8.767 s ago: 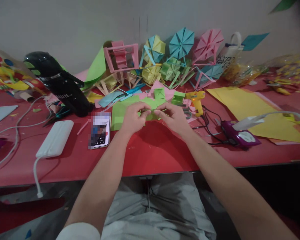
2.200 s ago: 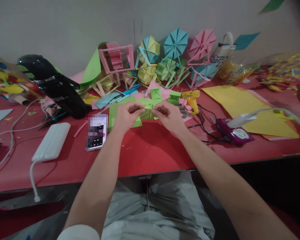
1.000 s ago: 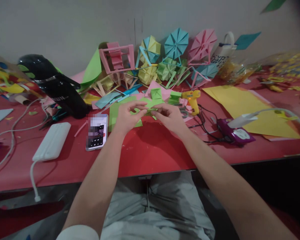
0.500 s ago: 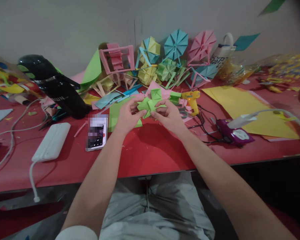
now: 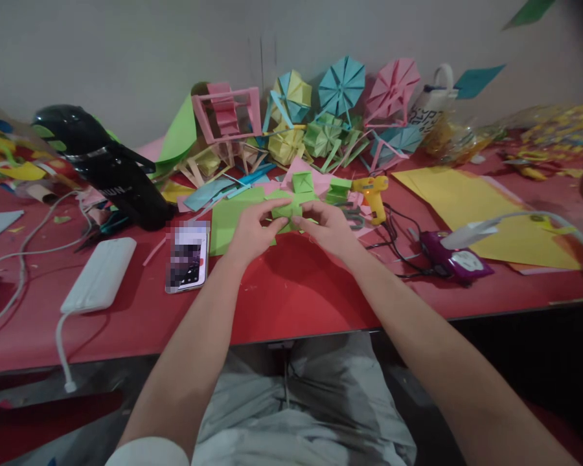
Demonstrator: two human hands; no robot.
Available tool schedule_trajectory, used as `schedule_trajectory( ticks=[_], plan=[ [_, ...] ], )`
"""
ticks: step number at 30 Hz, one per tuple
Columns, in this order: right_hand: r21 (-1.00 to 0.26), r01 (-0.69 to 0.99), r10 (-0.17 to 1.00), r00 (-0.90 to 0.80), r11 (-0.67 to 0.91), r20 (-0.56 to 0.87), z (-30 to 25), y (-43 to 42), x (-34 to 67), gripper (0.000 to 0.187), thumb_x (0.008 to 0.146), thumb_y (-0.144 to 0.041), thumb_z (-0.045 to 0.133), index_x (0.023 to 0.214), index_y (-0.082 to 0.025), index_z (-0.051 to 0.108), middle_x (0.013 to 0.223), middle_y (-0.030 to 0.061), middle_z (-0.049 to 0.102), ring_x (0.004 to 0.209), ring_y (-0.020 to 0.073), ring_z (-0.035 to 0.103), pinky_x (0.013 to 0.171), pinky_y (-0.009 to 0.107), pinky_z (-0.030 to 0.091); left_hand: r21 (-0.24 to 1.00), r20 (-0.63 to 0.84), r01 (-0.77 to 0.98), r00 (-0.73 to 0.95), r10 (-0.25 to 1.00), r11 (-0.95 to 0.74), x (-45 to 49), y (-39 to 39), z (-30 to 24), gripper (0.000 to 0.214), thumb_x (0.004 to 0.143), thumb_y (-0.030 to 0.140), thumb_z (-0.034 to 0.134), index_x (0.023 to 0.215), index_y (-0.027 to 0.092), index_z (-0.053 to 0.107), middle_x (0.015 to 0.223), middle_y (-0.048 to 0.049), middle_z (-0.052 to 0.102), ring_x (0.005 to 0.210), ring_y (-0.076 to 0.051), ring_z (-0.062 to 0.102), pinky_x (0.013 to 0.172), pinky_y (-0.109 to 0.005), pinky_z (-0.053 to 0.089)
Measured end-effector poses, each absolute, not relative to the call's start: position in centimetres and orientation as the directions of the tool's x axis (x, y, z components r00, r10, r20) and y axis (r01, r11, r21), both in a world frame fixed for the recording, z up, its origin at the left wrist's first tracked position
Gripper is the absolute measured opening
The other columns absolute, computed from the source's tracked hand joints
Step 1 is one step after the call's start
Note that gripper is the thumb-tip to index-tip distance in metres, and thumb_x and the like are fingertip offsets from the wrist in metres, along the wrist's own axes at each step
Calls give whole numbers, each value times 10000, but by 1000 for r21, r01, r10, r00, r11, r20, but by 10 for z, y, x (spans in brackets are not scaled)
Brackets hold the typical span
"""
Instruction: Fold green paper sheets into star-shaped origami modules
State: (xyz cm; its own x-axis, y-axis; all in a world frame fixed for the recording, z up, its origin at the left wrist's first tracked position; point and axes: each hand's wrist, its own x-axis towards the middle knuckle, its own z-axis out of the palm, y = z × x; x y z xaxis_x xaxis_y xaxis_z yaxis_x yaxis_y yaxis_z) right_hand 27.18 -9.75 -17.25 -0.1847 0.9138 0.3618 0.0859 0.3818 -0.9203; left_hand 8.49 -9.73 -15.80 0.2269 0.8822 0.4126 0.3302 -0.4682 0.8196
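Between my two hands is a folded piece of light green paper [image 5: 289,211], held above the red table. My left hand [image 5: 258,226] is closed on its left side, thumb below and fingers above. On the right side, my right hand [image 5: 326,225] pinches the same paper between thumb and fingers. The fingers partly cover it, so its exact folded shape is hidden. Just beyond stands a small green folded box shape [image 5: 302,182]. A second green folded piece [image 5: 339,189] lies to the right, beside a yellow glue gun [image 5: 372,196].
Paper wheel models, including a blue one [image 5: 342,87], line the wall. A black bottle [image 5: 104,171], a phone [image 5: 188,256] and a white power bank [image 5: 100,275] are on the left. To the right are a purple power strip [image 5: 454,255] and yellow sheets [image 5: 486,220]. Cables cross the table.
The green paper has been turned and flattened between my fingers, and less of it shows. My left fingers have moved over its upper edge. Things on the table have stayed in place.
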Motion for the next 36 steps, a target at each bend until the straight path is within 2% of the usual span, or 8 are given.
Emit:
schedule_trajectory(
  ticks=[3, 7, 10, 13, 17, 24, 31, 36],
  plan=[
    [-903, 119, 904, -170, 414, 392, -171, -99, 272, 267, 788, -434, 764, 747, -197, 649, 768, 9, 627, 725, 143, 575, 715, 315, 506, 803, 421, 346, 246, 873, -485, 87, -100, -156, 301, 832, 192, 679, 1113, 244, 773, 1124, -67, 770, 947, -208, 705, 830, -354, 580],
    [-879, 148, 890, -128, 453, 437, -171, -100, 272, 204, 794, -387, 758, 731, -206, 689, 844, 36, 686, 818, 174, 632, 806, 350, 541, 812, 450, 296, 231, 862, -503, 88, -101, -153, 221, 840, 257, 694, 1037, 234, 793, 1142, -79, 761, 1027, -214, 699, 779, -298, 570],
    [-869, 156, 883, -119, 469, 455, -172, -100, 271, 235, 782, -437, 778, 748, -215, 713, 899, 51, 717, 870, 192, 661, 820, 358, 560, 815, 480, 256, 202, 853, -520, 86, -98, -153, 160, 835, 242, 683, 930, 217, 809, 1043, -71, 783, 993, -204, 705, 791, -294, 560],
    [-900, 85, 902, -110, 427, 417, -173, -100, 270, 307, 811, -516, 748, 857, -214, 722, 871, 44, 713, 795, 175, 665, 751, 349, 581, 843, 461, 231, 153, 874, -486, 84, -94, -153, 140, 819, 239, 691, 885, 206, 810, 954, -62, 791, 901, -193, 705, 778, -301, 552],
    [-917, 43, 915, -100, 397, 391, -174, -99, 272, 322, 822, -505, 743, 949, -215, 681, 881, 38, 701, 734, 154, 657, 681, 327, 588, 894, 375, 204, 149, 915, -400, 83, -95, -150, 156, 795, 306, 734, 886, 206, 811, 867, -44, 772, 756, -166, 662, 707, -296, 523],
    [-884, 188, 903, -126, 428, 410, -177, -96, 275, 191, 821, -366, 727, 913, -202, 694, 853, 59, 725, 783, 185, 683, 712, 340, 573, 988, 126, 67, 199, 972, -142, 84, -101, -145, 240, 756, 411, 777, 762, 171, 775, 821, -59, 745, 777, -167, 643, 745, -303, 531],
    [-818, 283, 863, -241, 500, 444, -171, -103, 274, 164, 890, -353, 649, 876, -198, 702, 862, 63, 740, 771, 183, 666, 690, 324, 540, 997, -81, 9, 207, 975, 81, 83, -103, -142, 227, 626, 228, 848, 761, 165, 677, 721, 2, 668, 666, -111, 597, 632, -254, 495],
    [-816, 267, 849, -298, 514, 437, -168, -104, 274, 179, 893, -373, 649, 877, -199, 689, 835, 50, 726, 718, 158, 621, 640, 297, 504, 996, -93, 23, 226, 970, 90, 81, -106, -138, 252, 616, 178, 848, 802, 152, 681, 745, -13, 683, 715, -117, 627, 654, -251, 491]
  ],
)
